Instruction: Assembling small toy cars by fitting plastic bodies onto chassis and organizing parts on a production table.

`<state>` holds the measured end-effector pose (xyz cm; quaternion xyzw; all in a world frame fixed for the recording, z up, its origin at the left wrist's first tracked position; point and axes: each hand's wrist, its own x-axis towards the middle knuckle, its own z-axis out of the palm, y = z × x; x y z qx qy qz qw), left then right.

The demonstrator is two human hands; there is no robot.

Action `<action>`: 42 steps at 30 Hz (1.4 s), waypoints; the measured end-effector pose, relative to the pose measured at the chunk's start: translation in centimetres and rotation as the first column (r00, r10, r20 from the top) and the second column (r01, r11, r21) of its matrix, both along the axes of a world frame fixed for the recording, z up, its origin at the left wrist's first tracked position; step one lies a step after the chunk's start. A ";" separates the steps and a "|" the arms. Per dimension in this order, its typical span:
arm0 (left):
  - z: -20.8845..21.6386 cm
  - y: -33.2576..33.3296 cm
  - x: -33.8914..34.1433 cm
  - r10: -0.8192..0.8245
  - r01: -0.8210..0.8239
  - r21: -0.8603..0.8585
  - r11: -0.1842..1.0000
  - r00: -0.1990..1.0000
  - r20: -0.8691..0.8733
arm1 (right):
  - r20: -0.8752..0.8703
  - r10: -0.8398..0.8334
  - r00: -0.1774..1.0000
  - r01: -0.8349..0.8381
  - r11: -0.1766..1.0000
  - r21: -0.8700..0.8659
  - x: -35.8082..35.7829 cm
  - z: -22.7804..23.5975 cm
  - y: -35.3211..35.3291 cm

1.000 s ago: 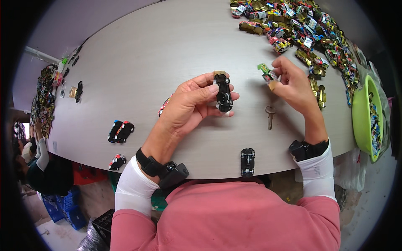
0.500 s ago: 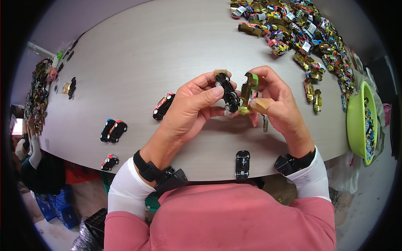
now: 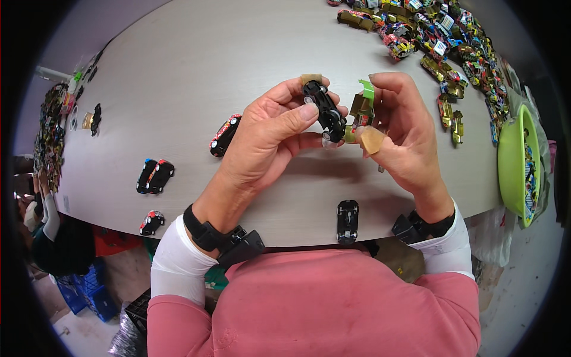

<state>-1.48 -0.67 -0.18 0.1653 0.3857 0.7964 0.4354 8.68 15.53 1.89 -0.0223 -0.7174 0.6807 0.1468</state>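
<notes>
Closed around a black toy car chassis (image 3: 324,110) with wheels, my left hand (image 3: 267,131) presses its thumb against the chassis. My right hand (image 3: 407,134) pinches a thin toy car shell (image 3: 361,107), gold inside with green outside, just right of the chassis. Tan tape wraps fingertips on both hands. A red and black toy car (image 3: 225,135) lies on the table beside my left wrist. Below the hands, near the table's front edge, rests a black chassis (image 3: 347,222) with its underside up. A small metal piece (image 3: 381,168) shows partly under my right hand.
Colourful car shells (image 3: 440,47) are heaped at the far right, beside a green basin (image 3: 511,166) holding more. Several toy cars (image 3: 156,176) lie at the left. Another heap (image 3: 50,137) lines the far left edge, near another person's arms (image 3: 50,208).
My right hand has turned the shell, so its green end now points up and away. Both hands have risen slightly in view, still holding the same parts.
</notes>
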 end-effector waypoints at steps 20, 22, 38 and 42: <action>0.0 -0.2 1.6 0.119 -0.155 -0.089 0.984 0.940 -0.320 | 0.019 0.045 0.999 -0.049 0.942 0.332 0.0 0.1 -0.7; 0.0 -0.1 1.6 0.135 -0.169 -0.073 0.983 0.931 -0.338 | 0.014 0.036 0.999 -0.039 0.949 0.313 0.0 0.1 -0.6; 0.1 0.3 2.4 0.150 -0.197 -0.035 0.980 0.839 -0.524 | 0.014 0.137 0.991 -0.136 0.957 0.255 0.4 0.8 0.5; 0.1 0.3 2.5 0.203 -0.285 -0.058 0.957 0.796 -0.570 | 0.048 0.160 0.986 -0.161 0.987 0.009 0.2 0.6 0.2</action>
